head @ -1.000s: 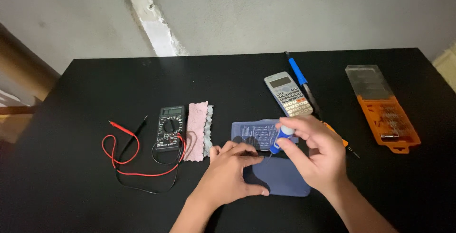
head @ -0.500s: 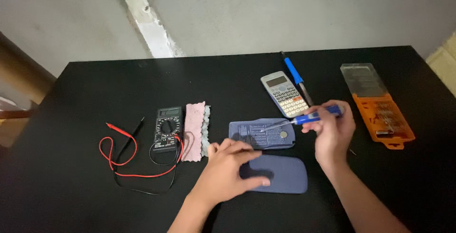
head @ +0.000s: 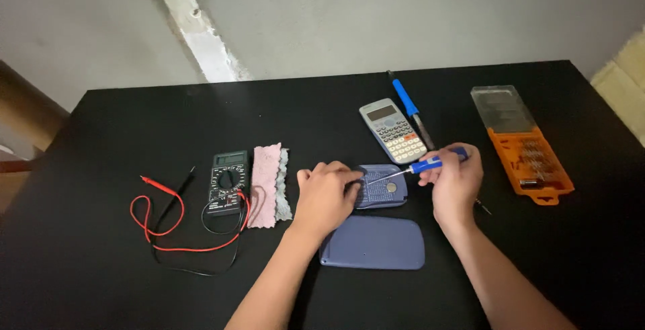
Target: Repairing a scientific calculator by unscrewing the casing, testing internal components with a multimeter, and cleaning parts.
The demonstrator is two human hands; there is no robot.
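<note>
Black table [head: 121,283]. Opened calculator [head: 383,185] mid-table, long axis running away from the person; left hand [head: 326,195] fingers pressed on it. Right hand [head: 457,179] clamped on blue screwdriver [head: 430,164], lying left-right, tip pointing left onto calculator.

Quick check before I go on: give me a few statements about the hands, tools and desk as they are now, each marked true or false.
1. The right hand holds a blue-handled screwdriver. True.
2. The left hand rests on the multimeter. False: it steadies the opened blue device.
3. The grey calculator lies beyond the hands. True.
4. The orange bit case sits left of the pink cloth. False: it is far right.
</note>
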